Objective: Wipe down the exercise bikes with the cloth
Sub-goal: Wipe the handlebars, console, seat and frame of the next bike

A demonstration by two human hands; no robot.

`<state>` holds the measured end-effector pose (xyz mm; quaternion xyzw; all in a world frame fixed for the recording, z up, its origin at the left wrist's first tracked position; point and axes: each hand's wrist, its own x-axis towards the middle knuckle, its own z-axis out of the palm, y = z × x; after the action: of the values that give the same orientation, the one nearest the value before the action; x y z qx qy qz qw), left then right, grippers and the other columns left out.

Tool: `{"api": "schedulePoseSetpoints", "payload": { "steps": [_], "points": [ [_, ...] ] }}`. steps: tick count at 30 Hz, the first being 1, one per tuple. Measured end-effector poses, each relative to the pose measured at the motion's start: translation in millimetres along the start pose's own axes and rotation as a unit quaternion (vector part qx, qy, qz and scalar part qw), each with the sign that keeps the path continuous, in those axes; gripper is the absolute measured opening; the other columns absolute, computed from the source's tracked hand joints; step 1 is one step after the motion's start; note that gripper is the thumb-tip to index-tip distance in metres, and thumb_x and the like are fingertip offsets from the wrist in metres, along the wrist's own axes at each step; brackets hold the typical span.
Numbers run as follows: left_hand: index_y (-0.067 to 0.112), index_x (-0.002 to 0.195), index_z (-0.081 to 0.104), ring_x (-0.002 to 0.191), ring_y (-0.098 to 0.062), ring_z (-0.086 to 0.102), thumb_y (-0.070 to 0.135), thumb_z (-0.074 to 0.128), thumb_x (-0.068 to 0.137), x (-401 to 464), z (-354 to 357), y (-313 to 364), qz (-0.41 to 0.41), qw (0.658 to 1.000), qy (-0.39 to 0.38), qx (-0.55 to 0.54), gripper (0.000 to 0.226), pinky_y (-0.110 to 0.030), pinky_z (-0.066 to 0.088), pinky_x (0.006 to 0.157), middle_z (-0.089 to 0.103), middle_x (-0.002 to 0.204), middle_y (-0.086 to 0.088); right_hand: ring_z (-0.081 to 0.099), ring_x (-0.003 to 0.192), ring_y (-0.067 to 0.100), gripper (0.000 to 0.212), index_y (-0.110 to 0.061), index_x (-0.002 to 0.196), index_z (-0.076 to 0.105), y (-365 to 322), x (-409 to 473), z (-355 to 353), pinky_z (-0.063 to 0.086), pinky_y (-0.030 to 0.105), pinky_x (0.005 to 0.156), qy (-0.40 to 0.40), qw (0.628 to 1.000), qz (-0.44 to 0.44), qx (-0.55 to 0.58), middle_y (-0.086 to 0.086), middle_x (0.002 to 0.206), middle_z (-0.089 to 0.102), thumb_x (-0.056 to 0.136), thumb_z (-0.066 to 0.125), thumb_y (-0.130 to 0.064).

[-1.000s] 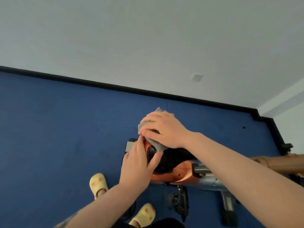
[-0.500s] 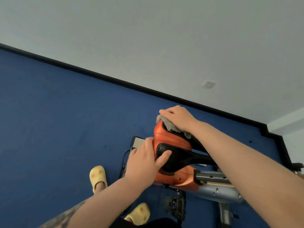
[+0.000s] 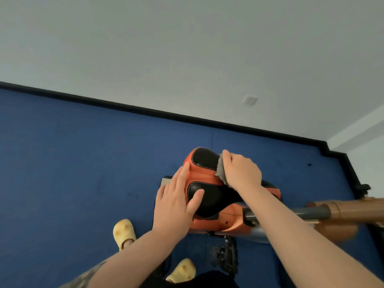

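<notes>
**Cloth on the far pad, saddle running left to right**

I have both hands on the exercise bike's saddle (image 3: 209, 183), which sits just in front of me and low, above the blue floor (image 3: 72, 163). My right hand (image 3: 242, 171) is curled around the grey cloth (image 3: 220, 172) and presses it onto the saddle's top, at the inner edge of the far black pad, where that pad meets the orange strip down the middle. My left hand (image 3: 176, 204) holds nothing: its fingers lie straight along the saddle's left, wide end, and the thumb rests on the near black pad, so I read it as a steadying brace.

What the next stroke turns on is the saddle's long axis. It runs left to right in my view, wide end at the left under my left hand, narrowing to the right under my right forearm towards the bike's frame (image 3: 311, 213). The cloth sits roughly midway along that axis, on the far side. The far pad to the left of the cloth and the near pad both lie uncovered; the right hand is the nearer to the far pad, while the left thumb occupies the near one.

My guess is that the saddle is partly wiped at best, and the frame and pedal (image 3: 225, 256) below are untouched by the cloth now.
</notes>
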<state>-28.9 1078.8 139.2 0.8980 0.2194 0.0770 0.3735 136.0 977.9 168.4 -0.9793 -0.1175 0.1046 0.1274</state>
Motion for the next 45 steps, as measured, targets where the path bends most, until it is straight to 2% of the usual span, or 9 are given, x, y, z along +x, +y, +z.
{"api": "schedulePoseSetpoints", "payload": {
  "steps": [8, 12, 18, 22, 27, 31, 36, 41, 45],
  "points": [
    [0.045, 0.151, 0.002, 0.132, -0.008, 0.037, 0.069, 0.017, 0.085, 2.6, 0.5, -3.8, 0.005, 1.000, 0.002, 0.009, 0.072, -0.038, 0.030, 0.112, 0.035, 0.151, 0.016, 0.045, 0.126, 0.007, 0.036, -0.046, 0.135, 0.046, -12.7, -7.5, -5.4, 0.041, 0.034, 0.096, -0.039, 0.943, -0.304, 0.129, -0.022, 0.139, 0.047, 0.103, 0.031, -0.042],
    [0.047, 0.149, 0.003, 0.121, -0.016, 0.046, 0.070, 0.019, 0.084, 0.0, 1.4, -1.7, -0.021, 1.000, 0.006, -0.017, 0.071, -0.038, 0.035, 0.108, 0.045, 0.138, 0.010, 0.053, 0.116, 0.017, 0.043, -0.038, 0.122, 0.057, -9.9, 32.7, -11.2, 0.042, 0.039, 0.099, -0.176, 0.965, -0.166, 0.105, -0.007, 0.133, 0.058, 0.103, 0.018, -0.041],
    [0.035, 0.153, 0.002, 0.125, -0.020, 0.046, 0.075, 0.013, 0.080, 0.8, 1.9, -2.8, -0.047, 0.999, -0.028, 0.005, 0.084, -0.038, 0.033, 0.110, 0.040, 0.148, 0.008, 0.048, 0.118, 0.002, 0.043, -0.046, 0.110, 0.062, -32.5, 20.4, -4.8, 0.041, 0.034, 0.095, -0.116, 0.919, -0.364, 0.097, -0.024, 0.123, 0.057, 0.093, 0.025, -0.060],
    [0.022, 0.153, 0.019, 0.127, -0.019, 0.045, 0.063, 0.024, 0.089, 0.6, -2.1, 2.7, -0.058, 0.997, -0.039, 0.015, 0.076, -0.035, 0.030, 0.110, 0.044, 0.146, 0.005, 0.058, 0.105, 0.014, 0.050, -0.032, 0.093, 0.070, -54.7, 42.4, -10.7, 0.044, 0.042, 0.099, -0.212, 0.948, -0.226, 0.071, -0.013, 0.105, 0.068, 0.095, 0.029, -0.061],
    [0.026, 0.153, 0.019, 0.121, -0.021, 0.040, 0.052, -0.017, 0.072, 1.6, -11.6, 4.3, -0.020, 0.984, -0.096, 0.150, 0.092, -0.029, 0.027, 0.102, 0.024, 0.151, -0.001, 0.054, 0.093, 0.005, 0.046, -0.036, 0.084, 0.072, -62.6, 24.8, -7.9, 0.039, 0.034, 0.087, -0.146, 0.850, -0.504, -0.045, -0.016, 0.099, 0.067, 0.089, 0.034, -0.062],
    [0.022, 0.138, 0.034, 0.103, -0.019, 0.054, 0.061, 0.013, 0.090, 4.0, -9.3, 5.9, -0.051, 0.994, -0.063, 0.074, 0.065, -0.030, 0.036, 0.097, 0.052, 0.122, 0.004, 0.059, 0.097, 0.013, 0.041, -0.033, 0.081, 0.074, -71.1, 41.9, -14.4, 0.046, 0.041, 0.094, -0.228, 0.926, -0.298, 0.036, -0.011, 0.098, 0.069, 0.094, 0.041, -0.054],
    [0.023, 0.145, 0.028, 0.084, -0.017, 0.039, 0.056, 0.004, 0.084, 1.6, -5.9, -1.2, -0.032, 0.996, -0.043, 0.070, 0.073, -0.026, 0.033, 0.083, 0.045, 0.118, 0.004, 0.059, 0.088, 0.010, 0.042, -0.031, 0.077, 0.075, -72.2, 16.9, -3.5, 0.044, 0.040, 0.087, -0.135, 0.840, -0.518, -0.083, -0.014, 0.093, 0.070, 0.089, 0.042, -0.055],
    [0.027, 0.122, 0.032, 0.077, -0.017, 0.055, 0.062, 0.029, 0.088, 0.4, -5.3, 2.8, -0.013, 0.999, -0.027, -0.015, 0.049, -0.033, 0.045, 0.077, 0.057, 0.087, 0.005, 0.059, 0.104, 0.012, 0.038, -0.033, 0.088, 0.072, -58.3, 36.0, -9.6, 0.044, 0.042, 0.099, -0.185, 0.948, -0.238, 0.105, -0.013, 0.104, 0.068, 0.094, 0.042, -0.054],
    [0.036, 0.123, 0.024, 0.085, -0.023, 0.060, 0.066, 0.023, 0.086, -1.0, -2.2, -2.3, -0.013, 1.000, -0.024, -0.006, 0.048, -0.037, 0.047, 0.079, 0.059, 0.101, 0.004, 0.047, 0.120, 0.014, 0.033, -0.040, 0.116, 0.062, -45.7, 6.8, -0.9, 0.040, 0.039, 0.096, -0.062, 0.925, -0.376, -0.007, -0.013, 0.127, 0.055, 0.095, 0.040, -0.054]
  ]
}}
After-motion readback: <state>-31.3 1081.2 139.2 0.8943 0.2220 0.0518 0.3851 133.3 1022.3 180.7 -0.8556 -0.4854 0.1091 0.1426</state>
